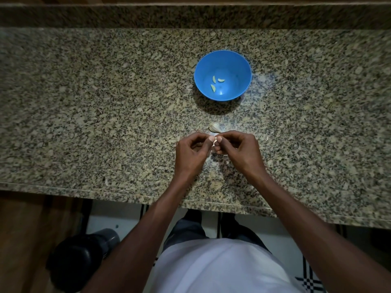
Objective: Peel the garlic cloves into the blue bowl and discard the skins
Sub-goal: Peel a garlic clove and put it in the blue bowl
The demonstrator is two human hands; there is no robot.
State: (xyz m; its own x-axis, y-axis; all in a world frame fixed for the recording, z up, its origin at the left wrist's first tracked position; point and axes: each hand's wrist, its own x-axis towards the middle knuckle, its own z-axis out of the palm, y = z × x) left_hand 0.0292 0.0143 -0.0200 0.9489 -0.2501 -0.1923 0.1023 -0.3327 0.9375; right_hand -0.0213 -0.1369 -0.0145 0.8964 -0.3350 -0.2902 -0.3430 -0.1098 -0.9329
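Nearest to me was my white shirt [211, 269], with dark trousers [186, 231] showing below the counter edge and a black bin [82, 256] off to the left of my left forearm. Both forearms reached forward over the granite counter [84, 102] and met in the middle. My left hand [191, 152] had its fingers curled, thumb and forefinger pinching a garlic clove [214, 141] from the left; my right hand [238, 148] pinched the same clove from the right, its thumb tip pressed against the pale skin. How much of the skin had come away I could not tell, as the fingers covered most of it. Just beyond my fingertips, close to them but apart, lay the rest of the garlic bulb [215, 127] on the counter, with some faint papery skins [266, 138] scattered just to the right of my right hand. Farther out past the bulb, straight ahead of both hands, stood the blue bowl [243, 64], upright, with three peeled cloves [214, 79] lying apart from one another on its bottom, toward its left side.
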